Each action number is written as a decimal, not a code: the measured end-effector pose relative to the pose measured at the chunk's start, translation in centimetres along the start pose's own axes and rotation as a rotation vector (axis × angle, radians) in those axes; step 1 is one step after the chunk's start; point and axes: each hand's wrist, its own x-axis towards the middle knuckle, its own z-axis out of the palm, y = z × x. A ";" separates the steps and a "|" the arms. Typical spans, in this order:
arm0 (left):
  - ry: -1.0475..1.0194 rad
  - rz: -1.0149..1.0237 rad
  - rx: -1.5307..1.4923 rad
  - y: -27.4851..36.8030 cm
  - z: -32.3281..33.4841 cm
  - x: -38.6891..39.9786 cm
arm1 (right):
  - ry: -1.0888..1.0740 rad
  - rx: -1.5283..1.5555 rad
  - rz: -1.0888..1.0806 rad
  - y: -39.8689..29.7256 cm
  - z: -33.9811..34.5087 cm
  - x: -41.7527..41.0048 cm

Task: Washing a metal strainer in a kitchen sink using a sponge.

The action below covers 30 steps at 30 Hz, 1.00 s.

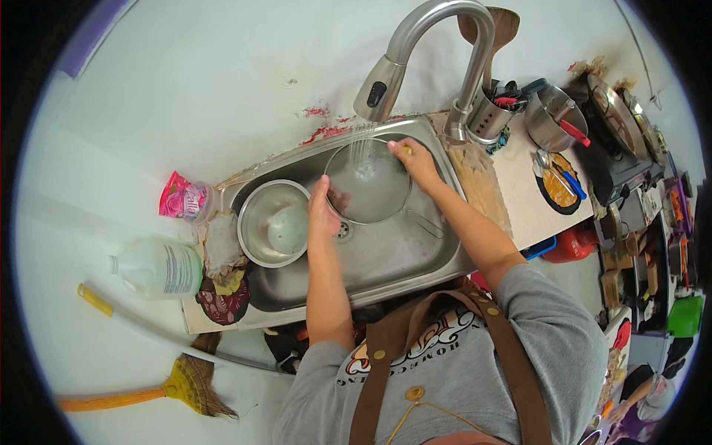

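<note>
Under the running faucet (381,92), both hands hold a round, see-through mesh screen (372,192) with a thin metal rim over the sink (389,253). My left hand (324,208) grips its left edge, and some fingers show through it. At the upper right rim is my right hand (414,164), with something small and yellow by its fingers. A wire loop (427,223), apparently the screen's handle, sticks out at the lower right. Water strikes the upper part of the screen. Left of my left hand, a metal bowl (250,245) holds a pale round object (289,231).
A plastic jug (167,270), rags (222,295) and a pink packet (183,197) line the sink's left side. To the right stand a utensil holder (489,117), a pot (548,128) and a stove (617,161). A broom (192,384) leans lower left; another person (648,397) is far right.
</note>
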 end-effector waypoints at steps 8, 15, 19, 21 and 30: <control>-0.342 -0.073 -0.322 -0.9 2.4 -1.7 | 0.282 -0.608 -0.704 0.1 7.1 -4.6; -0.301 -0.065 -0.389 -1.5 4.3 -1.7 | 0.310 -0.642 -0.855 -0.9 9.4 -2.4; -0.373 -0.075 -0.311 -1.3 4.5 -1.9 | 0.230 -0.402 -0.344 -1.5 7.8 1.0; -0.396 -0.059 -0.291 -1.3 5.0 -2.4 | 0.190 -0.343 -0.016 -1.2 7.1 1.9; -0.387 -0.075 -0.159 -1.4 4.0 -2.4 | 0.163 -0.551 -0.771 -3.8 6.5 1.0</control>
